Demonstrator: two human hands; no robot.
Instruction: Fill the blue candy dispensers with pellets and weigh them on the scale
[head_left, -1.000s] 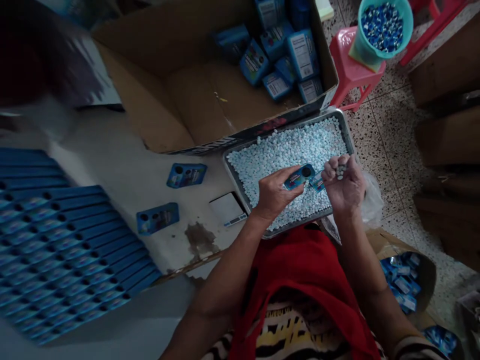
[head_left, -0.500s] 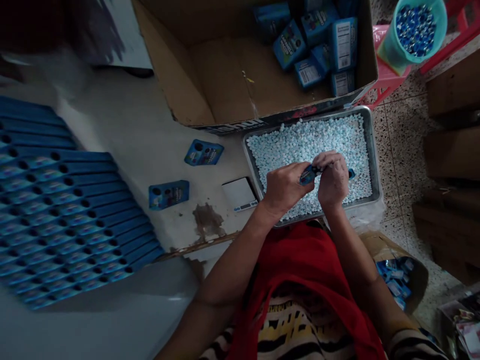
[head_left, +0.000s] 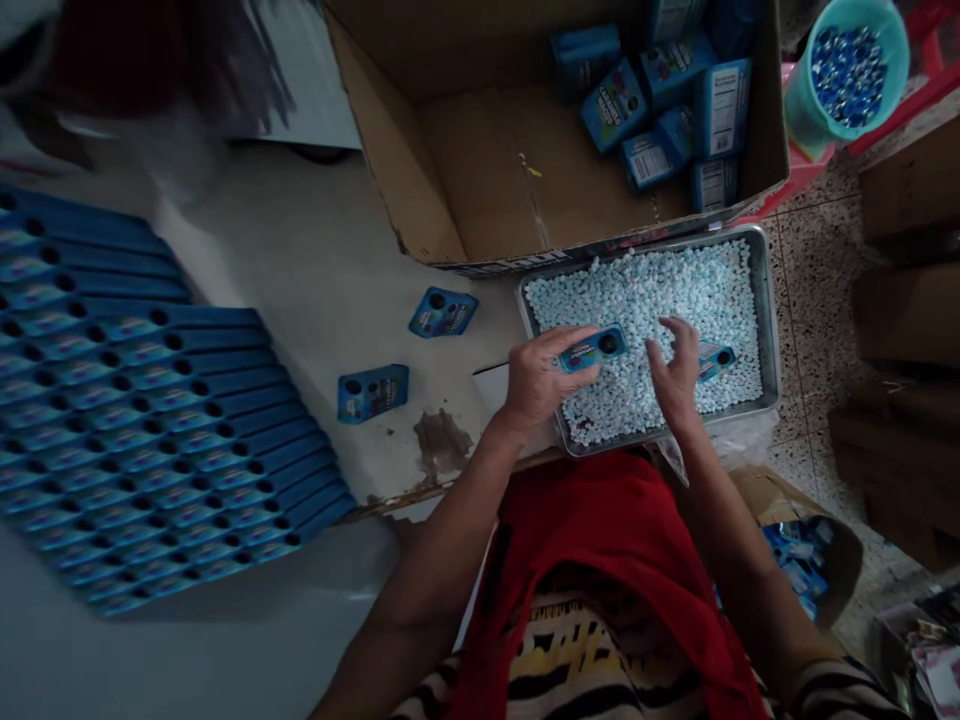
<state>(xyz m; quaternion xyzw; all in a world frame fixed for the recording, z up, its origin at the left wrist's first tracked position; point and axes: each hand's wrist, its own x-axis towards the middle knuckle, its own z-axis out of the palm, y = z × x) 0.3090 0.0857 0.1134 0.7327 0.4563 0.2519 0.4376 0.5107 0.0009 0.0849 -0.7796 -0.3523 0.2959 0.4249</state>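
One blue box (head_left: 583,350) juts from left hand (head_left: 538,376) toward right hand (head_left: 676,378).

The blue pack (head_left: 576,354) in the left hand (head_left: 536,378) carries pale lettering that seems to read "CARAMELO", with a shorter, blurred line under it. The same word stands more clearly, at a slant, on a tilted pack (head_left: 613,106) inside the cardboard box (head_left: 480,170), again above a second line too soft to settle. Another pack (head_left: 724,108) there shows a white panel of tiny rows and a barcode, none legible. Large white letters run along the box's outer side, but no whole word can be made out. The shirt (head_left: 574,655) bears big yellow lettering, unreadable, below a line of tiny dark print.
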